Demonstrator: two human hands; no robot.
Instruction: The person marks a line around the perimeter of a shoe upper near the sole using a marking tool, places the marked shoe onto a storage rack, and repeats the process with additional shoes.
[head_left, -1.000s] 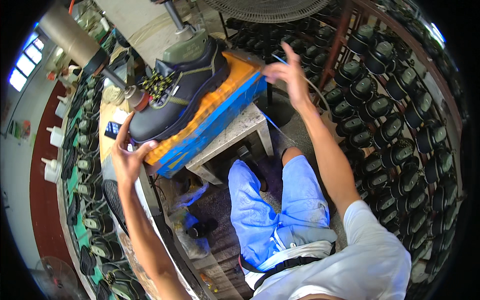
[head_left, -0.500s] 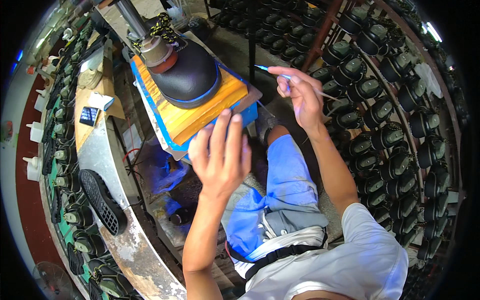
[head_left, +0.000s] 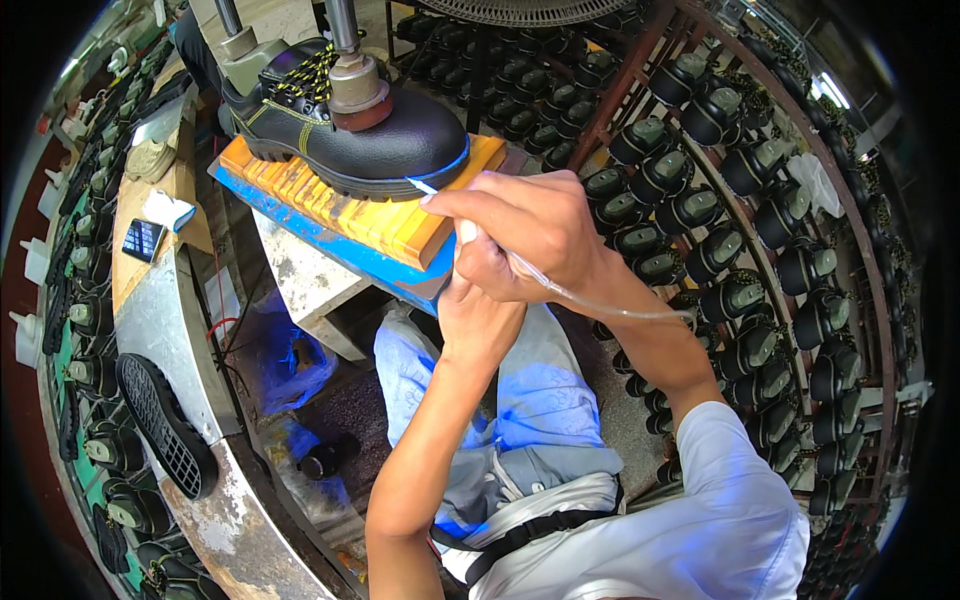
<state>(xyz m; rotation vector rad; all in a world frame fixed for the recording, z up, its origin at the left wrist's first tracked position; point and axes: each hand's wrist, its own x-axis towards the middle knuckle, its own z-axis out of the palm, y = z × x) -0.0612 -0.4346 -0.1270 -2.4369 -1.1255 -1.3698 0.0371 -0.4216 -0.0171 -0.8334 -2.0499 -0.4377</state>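
Note:
A black safety shoe (head_left: pixel 425 130) lies sideways on a slatted yellow block (head_left: pixel 420 232), its toe to the right. Clamping it from above is a press foot (head_left: pixel 358 90) on a metal rod. Pinched in my right hand (head_left: pixel 545 230) is a thin marking pen (head_left: pixel 424 187) with a clear, bent stem; the pen's tip meets the seam between upper and sole near the toe. My left hand (head_left: pixel 480 318) is below the right one, close to the block's front corner. Its fingers are mostly hidden behind the right hand.
Under the block is a blue plate (head_left: pixel 320 238). On the bench at left lie a black outsole (head_left: pixel 165 420), a phone (head_left: pixel 143 240) and a pair of gloves (head_left: pixel 150 160). Racks of black shoes (head_left: pixel 735 240) stand at right. A fan guard (head_left: pixel 530 8) shows at the top.
The shoe has turned from toe toward me to side-on. My right hand has brought the pen left onto the sole edge. My left hand has moved beneath it.

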